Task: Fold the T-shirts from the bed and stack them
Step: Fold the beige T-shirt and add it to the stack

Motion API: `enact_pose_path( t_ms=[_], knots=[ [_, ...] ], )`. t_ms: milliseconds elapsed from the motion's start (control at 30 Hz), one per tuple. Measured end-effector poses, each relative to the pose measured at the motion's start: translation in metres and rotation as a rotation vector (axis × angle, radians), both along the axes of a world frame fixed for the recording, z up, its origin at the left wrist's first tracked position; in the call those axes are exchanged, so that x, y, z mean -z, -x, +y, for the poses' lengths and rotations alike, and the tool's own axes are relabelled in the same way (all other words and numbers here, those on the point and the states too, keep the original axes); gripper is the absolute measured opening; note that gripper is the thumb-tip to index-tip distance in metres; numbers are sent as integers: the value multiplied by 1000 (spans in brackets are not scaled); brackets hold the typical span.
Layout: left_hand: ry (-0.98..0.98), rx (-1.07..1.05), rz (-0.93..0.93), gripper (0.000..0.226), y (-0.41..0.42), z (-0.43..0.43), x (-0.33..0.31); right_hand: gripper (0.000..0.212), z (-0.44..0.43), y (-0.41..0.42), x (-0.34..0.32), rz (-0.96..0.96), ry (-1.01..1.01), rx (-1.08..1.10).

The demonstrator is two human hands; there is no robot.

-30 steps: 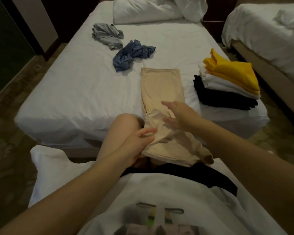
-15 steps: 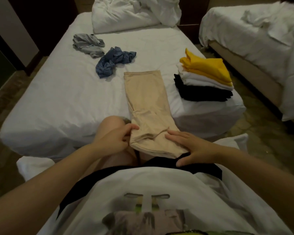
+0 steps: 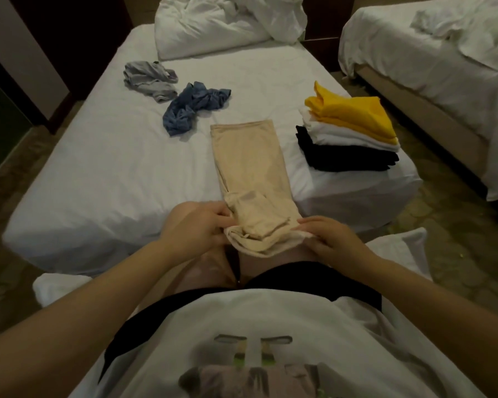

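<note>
My left hand point(image 3: 202, 225) and right hand point(image 3: 331, 239) each pinch a corner at the near end of the beige T-shirt point(image 3: 250, 165), a long folded strip running from my knees out across the bed point(image 3: 112, 173) toward 12 o'clock. That near end hangs off the mattress edge over my lap, so I think an uneven lift could let the tucked sleeve slip out and spoil the fold. The stack point(image 3: 348, 133) sits at 2 o'clock, close to the bed's corner, where a careless drop might tip it off. Open sheet lies at 9 and 10 o'clock. The crumpled blue shirt point(image 3: 193, 107) and grey shirt point(image 3: 150, 79) wait near 11.
</note>
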State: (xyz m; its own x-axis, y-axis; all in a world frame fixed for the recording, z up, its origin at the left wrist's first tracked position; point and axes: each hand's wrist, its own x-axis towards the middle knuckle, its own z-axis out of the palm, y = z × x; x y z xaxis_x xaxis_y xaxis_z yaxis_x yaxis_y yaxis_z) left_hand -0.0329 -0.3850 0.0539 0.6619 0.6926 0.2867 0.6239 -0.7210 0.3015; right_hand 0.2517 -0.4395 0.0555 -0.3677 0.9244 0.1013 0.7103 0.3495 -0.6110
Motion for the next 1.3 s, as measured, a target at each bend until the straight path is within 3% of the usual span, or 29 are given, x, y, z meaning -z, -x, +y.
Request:
enact_pose_path(
  t_ms=[100,200,267,333,500,700,900,967,1067,1167,1233,1300],
  knots=[
    [224,-45,-114,54,-2,3,-7,14,10,4,-9,200,50,139],
    [358,-176,-91,73,-4,10,-12,32,27,7,-15,205,-8,189],
    [460,-264,-52,73,-4,17,-10,39,41,7,-18,202,-38,199],
    [598,-326,-78,59,-5,26,-9,29,58,6,-18,225,4,209],
    [1099,-280,-637,31,-14,58,-20,31,116,16,-26,256,48,246],
    [1422,-275,-1080,32,-15,137,-37,40,213,30,-46,333,87,290],
    [1605,-426,-1199,44,-19,264,-15,13,365,42,-34,352,251,341],
    [1620,-494,-1234,51,-22,298,6,14,415,46,-9,325,337,381],
    [1658,-594,-1423,43,-20,335,52,34,457,48,44,383,549,476],
    [1749,-548,-1583,55,-13,348,83,52,462,42,81,519,664,549],
    [1692,-567,-1501,48,-11,345,101,55,456,31,90,689,726,503],
    [1557,-643,-1420,42,-15,342,108,57,445,28,95,673,694,418]
  ],
)
